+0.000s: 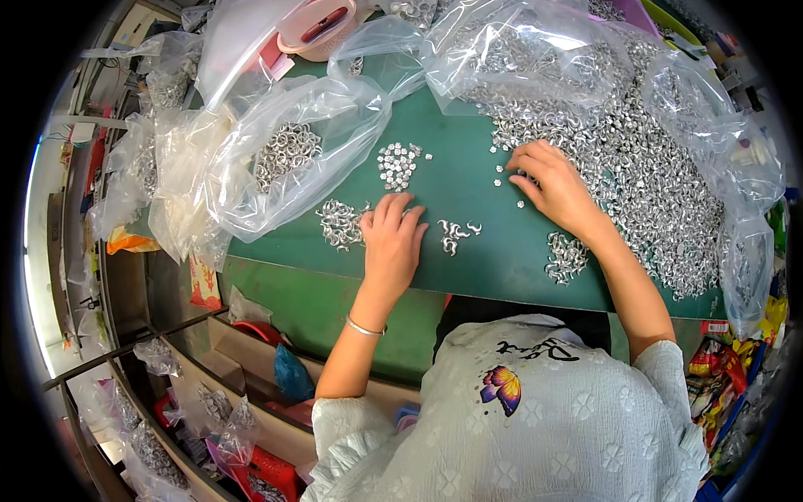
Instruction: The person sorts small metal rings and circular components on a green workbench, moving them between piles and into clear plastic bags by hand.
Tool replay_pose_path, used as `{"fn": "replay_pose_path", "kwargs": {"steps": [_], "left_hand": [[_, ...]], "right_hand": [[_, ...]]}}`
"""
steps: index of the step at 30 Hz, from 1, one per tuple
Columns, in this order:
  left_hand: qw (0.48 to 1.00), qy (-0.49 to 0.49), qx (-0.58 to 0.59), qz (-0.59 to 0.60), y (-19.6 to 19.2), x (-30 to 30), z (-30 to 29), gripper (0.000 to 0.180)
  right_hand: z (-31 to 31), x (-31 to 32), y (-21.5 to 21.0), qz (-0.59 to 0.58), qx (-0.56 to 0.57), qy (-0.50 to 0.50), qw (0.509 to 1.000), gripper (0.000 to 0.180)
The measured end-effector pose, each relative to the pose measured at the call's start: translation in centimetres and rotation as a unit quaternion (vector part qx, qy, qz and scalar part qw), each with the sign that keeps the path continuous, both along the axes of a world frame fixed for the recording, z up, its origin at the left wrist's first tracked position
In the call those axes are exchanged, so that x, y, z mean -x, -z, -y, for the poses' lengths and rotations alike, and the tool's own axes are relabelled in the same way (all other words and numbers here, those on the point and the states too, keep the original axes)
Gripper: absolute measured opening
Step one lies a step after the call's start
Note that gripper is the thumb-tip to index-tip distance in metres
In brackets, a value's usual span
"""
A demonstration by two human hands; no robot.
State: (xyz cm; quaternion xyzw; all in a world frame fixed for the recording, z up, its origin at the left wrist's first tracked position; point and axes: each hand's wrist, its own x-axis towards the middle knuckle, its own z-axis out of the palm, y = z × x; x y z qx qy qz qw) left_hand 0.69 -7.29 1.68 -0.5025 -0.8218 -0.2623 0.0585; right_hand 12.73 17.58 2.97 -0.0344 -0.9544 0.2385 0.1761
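My left hand (391, 238) rests on the green tabletop with its fingers extended and apart. A pile of curved silver metal pieces (340, 224) lies at its left side, touching or nearly touching the fingers. Just beyond the fingertips sits a cluster of small flower-shaped silver pieces (398, 166). To the right of that hand is a small group of curved hooks (454, 237). My right hand (552, 186) is at the left edge of a large heap of silver metal parts (648, 192), thumb and fingers apart. A few single flower pieces (520, 204) lie beside it.
A clear plastic bag (347, 105) surrounds silver rings (287, 155) at the left. More clear plastic (523, 54) covers part of the heap. Another pile of curved pieces (566, 257) lies near the front edge. A pink basket (322, 38) stands at the back; drawers (251, 368) are below left.
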Motion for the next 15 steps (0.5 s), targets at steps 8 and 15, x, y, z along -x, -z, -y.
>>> {"fn": "replay_pose_path", "kwargs": {"steps": [8, 15], "left_hand": [[0.996, -0.068, -0.033, -0.048, 2.7, 0.4, 3.1, 0.017], [0.894, 0.023, -0.173, 0.413, -0.8, -8.7, 0.5, 0.015]], "right_hand": [[-2.2, -7.1, -3.4, 0.035, 0.193, 0.047, 0.979, 0.012], [0.3, -14.6, -1.4, 0.048, 0.163, 0.115, 0.979, 0.020]]}}
